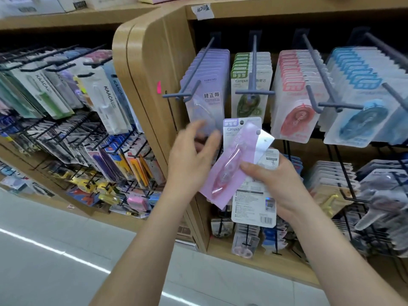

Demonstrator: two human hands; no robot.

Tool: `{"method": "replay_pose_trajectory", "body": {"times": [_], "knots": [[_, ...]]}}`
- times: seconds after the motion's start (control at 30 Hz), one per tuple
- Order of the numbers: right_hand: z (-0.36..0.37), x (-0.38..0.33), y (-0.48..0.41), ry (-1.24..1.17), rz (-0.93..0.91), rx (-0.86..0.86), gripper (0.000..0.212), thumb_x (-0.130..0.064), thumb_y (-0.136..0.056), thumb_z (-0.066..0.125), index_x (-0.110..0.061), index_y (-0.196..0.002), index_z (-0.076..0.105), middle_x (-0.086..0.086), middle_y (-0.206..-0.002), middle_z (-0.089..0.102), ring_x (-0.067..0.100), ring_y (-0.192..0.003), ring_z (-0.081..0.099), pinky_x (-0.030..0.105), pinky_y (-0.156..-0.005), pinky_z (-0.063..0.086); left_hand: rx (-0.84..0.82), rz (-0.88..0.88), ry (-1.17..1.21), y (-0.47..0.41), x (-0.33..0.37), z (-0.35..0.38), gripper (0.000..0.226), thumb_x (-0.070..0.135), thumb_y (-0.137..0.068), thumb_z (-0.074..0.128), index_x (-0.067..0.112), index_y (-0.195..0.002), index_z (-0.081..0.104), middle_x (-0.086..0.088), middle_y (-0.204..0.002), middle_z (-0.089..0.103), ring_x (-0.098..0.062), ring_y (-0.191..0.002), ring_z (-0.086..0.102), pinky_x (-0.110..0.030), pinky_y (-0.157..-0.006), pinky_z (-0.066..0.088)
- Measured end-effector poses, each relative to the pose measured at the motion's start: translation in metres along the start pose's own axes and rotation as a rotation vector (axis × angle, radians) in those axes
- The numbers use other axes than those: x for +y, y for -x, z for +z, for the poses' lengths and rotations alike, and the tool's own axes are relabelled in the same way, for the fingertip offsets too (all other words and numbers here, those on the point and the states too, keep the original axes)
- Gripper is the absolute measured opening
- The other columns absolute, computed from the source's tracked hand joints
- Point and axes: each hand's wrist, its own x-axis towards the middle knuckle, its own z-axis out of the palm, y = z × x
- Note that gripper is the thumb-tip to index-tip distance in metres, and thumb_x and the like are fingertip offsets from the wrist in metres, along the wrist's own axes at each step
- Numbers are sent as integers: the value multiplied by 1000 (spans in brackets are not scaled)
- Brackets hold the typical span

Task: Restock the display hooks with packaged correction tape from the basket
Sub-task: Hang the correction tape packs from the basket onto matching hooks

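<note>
My right hand (276,182) grips a fanned bunch of correction tape packs: a pink pack (231,164) lies slanted in front, a purple-labelled Campus pack (234,129) stands behind it, and a white pack (254,204) shows its printed back. My left hand (189,157) is blurred, with spread fingers at the left edge of the bunch, just under the purple packs (209,96) on the leftmost hook (194,74). Whether it touches a pack I cannot tell. Hooks with green packs (249,87), red packs (295,96) and blue packs (362,102) run to the right. No basket is in view.
A rounded wooden end panel (150,85) separates this bay from a left bay of KAACA pen packs (103,91) on black hooks. Lower wire hooks (353,195) hold more packs at the right. Pale floor (44,261) lies below.
</note>
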Motion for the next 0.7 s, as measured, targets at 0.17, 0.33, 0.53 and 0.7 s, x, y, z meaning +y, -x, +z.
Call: {"method": "replay_pose_trajectory", "body": {"times": [0.17, 0.33, 0.53, 0.7], "knots": [[10, -1, 2, 52, -60, 0, 35, -12, -81, 75, -21, -112, 62, 4, -100, 76, 24, -91, 73, 44, -81, 59, -277, -289, 453, 37, 1, -3, 49, 25, -81, 79, 26, -126, 59, -1, -99, 73, -15, -85, 73, -26, -65, 58], [9, -4, 7, 14, -13, -138, 51, -9, -84, 75, -22, -129, 56, 9, -112, 73, 30, -101, 71, 47, -82, 58, -171, -341, 556, 42, -6, -5, 37, 18, -84, 76, 16, -117, 59, -7, -97, 75, -21, -81, 73, -34, -65, 57], [2, -3, 14, -4, -95, -116, 87, -3, -70, 82, -35, -141, 43, 6, -114, 71, 26, -94, 72, 38, -72, 60, -64, -266, 604, 51, -11, -10, 52, 11, -92, 67, 37, -129, 43, 7, -103, 75, -19, -91, 72, -44, -76, 61], [-2, -6, 23, 58, -160, -100, 72, 3, -79, 73, -33, -137, 48, 3, -110, 73, 24, -95, 72, 38, -73, 59, -15, -88, 132, 53, -11, -13, 31, 19, -98, 58, 48, -99, 70, 13, -102, 53, 9, -93, 55, -4, -77, 43]]}}
